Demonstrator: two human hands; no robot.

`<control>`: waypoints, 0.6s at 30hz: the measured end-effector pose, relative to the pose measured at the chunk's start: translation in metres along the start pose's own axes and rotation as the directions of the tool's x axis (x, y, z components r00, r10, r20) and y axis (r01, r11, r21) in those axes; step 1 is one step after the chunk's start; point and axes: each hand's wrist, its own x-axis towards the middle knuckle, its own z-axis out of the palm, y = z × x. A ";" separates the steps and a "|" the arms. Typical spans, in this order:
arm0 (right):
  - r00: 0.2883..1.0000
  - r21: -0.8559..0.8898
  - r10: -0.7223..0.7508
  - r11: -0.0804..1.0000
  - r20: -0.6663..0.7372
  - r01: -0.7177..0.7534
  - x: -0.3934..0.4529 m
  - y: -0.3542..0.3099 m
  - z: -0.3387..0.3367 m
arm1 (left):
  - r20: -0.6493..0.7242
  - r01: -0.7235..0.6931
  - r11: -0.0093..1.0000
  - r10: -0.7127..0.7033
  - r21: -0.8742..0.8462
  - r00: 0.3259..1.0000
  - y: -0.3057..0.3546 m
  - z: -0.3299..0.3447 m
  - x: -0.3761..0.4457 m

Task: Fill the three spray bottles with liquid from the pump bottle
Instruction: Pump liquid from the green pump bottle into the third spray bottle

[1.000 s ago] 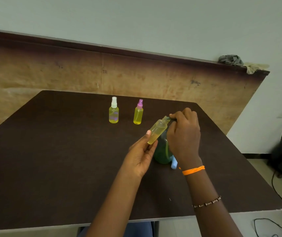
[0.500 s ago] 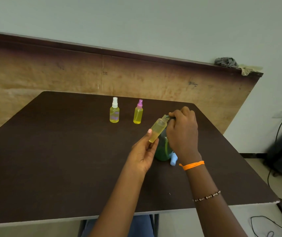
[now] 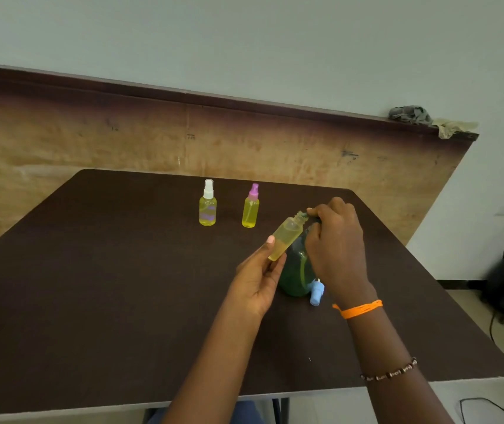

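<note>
1. Open spray bottle (image 3: 287, 236): capless, tilted, its threaded neck against the pump spout; partly filled with pale yellow liquid, held above the table's centre-right.
2. Left hand (image 3: 256, 280): thumb and fingers pinching the bottle's lower end.
3. Right hand (image 3: 336, 249): fingers curled over the pump head of the green pump bottle (image 3: 295, 276), which stands on the dark table (image 3: 91, 286).
4. Blue spray cap (image 3: 316, 292): lying just beside the pump bottle's base.
5. White-capped bottle (image 3: 207, 206) and pink-capped bottle (image 3: 250, 209): upright, yellow-filled, farther back.
</note>
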 end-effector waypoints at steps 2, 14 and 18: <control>0.999 0.033 0.023 0.999 -0.028 -0.022 -0.004 0.001 0.003 | 0.000 0.003 1.000 -0.003 -0.004 1.000 -0.001 -0.002 0.001; 0.999 -0.001 -0.028 1.000 -0.046 0.028 0.001 0.004 0.003 | 0.018 0.000 0.999 -0.001 0.045 1.000 0.005 0.000 0.003; 0.992 0.026 -0.010 1.000 -0.128 0.013 -0.005 0.003 0.014 | 0.012 0.008 1.000 -0.009 0.026 1.000 0.004 -0.002 0.004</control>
